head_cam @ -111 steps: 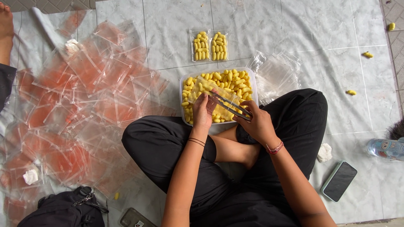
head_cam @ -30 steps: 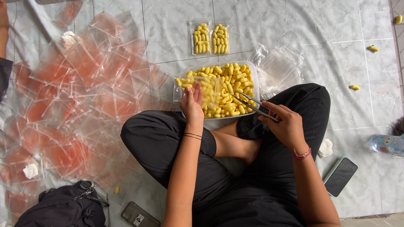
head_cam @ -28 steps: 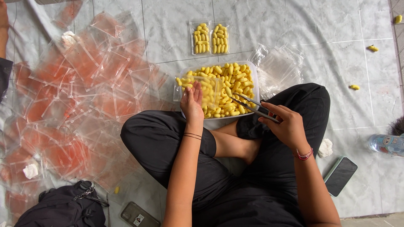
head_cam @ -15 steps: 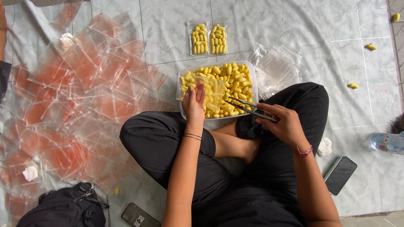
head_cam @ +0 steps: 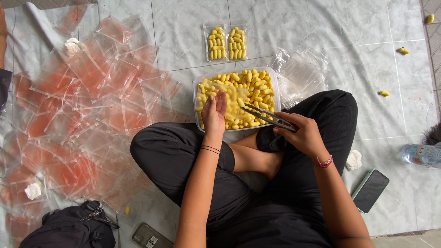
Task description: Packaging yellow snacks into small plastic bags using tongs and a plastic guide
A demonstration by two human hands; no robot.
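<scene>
I sit cross-legged on a pale plastic sheet. A clear tub full of yellow cocoons stands in front of my legs. My left hand holds a small clear bag over the tub's left side, and yellow cocoons show through the bag. My right hand grips metal tongs, whose tips point into the tub beside the bag. Two filled bags lie beyond the tub.
Many clear bags with orange tint spread over the left. A stack of clear bags lies right of the tub. Loose cocoons, a phone, a bottle, a black bag and another phone surround me.
The tongs' tips have swung left across the tub toward the bag. My left hand has drawn the bag a little right, further over the tub.
</scene>
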